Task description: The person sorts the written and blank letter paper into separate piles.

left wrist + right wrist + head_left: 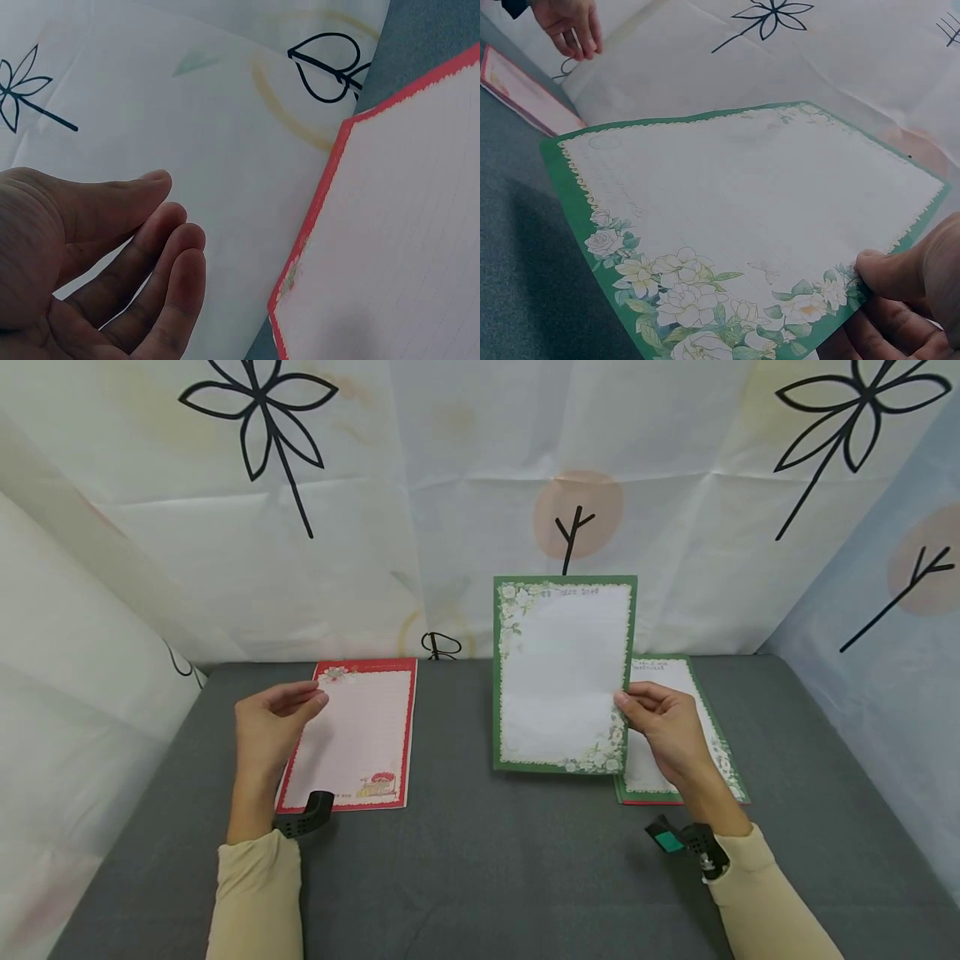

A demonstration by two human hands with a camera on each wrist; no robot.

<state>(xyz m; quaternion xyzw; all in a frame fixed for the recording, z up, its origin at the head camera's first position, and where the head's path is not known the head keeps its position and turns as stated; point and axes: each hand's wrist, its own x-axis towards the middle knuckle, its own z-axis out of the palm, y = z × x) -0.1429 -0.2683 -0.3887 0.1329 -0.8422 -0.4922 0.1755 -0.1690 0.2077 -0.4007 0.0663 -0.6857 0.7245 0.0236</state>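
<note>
My right hand pinches a green-bordered sheet of letter paper by its right edge, thumb in front and fingers behind. The sheet is raised above the table and tilted, its white-flower print showing large in the right wrist view. My left hand is raised over the left edge of a stack of red-bordered paper. In the left wrist view the left thumb and fingertips are loosely bent towards each other with nothing between them.
Under the right hand lies a pile of green-bordered paper, partly hidden by the raised sheet, with a red edge showing at its bottom. The dark grey table is bounded by white printed cloth at the back and sides.
</note>
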